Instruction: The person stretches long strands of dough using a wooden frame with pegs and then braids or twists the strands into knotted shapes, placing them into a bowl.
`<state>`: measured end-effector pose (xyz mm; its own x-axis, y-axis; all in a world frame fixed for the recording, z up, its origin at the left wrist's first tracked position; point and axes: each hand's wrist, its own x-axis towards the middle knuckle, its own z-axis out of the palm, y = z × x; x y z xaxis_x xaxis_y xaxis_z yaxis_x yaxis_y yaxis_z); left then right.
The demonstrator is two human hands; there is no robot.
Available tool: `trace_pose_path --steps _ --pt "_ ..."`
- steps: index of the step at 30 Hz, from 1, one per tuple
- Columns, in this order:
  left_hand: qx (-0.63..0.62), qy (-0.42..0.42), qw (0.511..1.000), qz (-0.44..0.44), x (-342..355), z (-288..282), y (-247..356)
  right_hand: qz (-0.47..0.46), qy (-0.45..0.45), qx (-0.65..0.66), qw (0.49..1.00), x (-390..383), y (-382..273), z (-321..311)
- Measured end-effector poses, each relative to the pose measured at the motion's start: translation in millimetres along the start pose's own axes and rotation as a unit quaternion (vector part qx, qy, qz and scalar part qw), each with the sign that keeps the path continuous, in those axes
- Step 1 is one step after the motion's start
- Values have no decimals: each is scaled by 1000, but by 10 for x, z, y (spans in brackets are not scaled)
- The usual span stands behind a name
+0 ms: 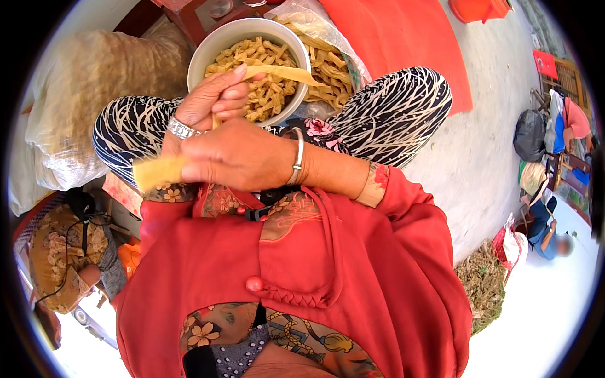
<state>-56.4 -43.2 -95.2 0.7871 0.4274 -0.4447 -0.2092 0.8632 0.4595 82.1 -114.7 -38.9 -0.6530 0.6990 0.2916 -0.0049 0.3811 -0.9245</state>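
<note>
My left hand, with a metal watch-like band at its wrist, pinches a flat yellow strip, which looks like bean curd skin. That end sticks out to the right over the white bowl. Crossing in front of the left wrist, my right hand wears a silver bangle and is closed on a yellow strip end pointing left. A bit of strip shows between the hands; whether both ends belong to one piece is hard to tell. Many knotted yellow strips fill the bowl.
Beside the bowl lies an open plastic bag of yellow strips. A big bulging sack stands at left, a red cloth at upper right. Farther right are a red bucket, a dried plant heap and a seated person.
</note>
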Motion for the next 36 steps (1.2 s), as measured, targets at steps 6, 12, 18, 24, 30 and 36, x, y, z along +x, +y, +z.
trace_pose_path --steps 6,12,18,24,30,36 --pt "140 114 974 139 -260 205 -46 80 402 47 911 -36 401 -147" --pt "593 245 657 396 -386 481 9 121 300 1 946 5 450 -305" --pt "703 193 523 442 -364 507 0 188 129 87 970 -121 507 -464" --pt "228 130 919 293 -311 306 -84 109 139 1 984 -186 478 -467" --pt "134 49 959 243 -261 319 -149 192 177 145 954 -329 522 -470" --pt "447 121 842 276 -224 384 -223 236 178 172 940 -374 621 -383"
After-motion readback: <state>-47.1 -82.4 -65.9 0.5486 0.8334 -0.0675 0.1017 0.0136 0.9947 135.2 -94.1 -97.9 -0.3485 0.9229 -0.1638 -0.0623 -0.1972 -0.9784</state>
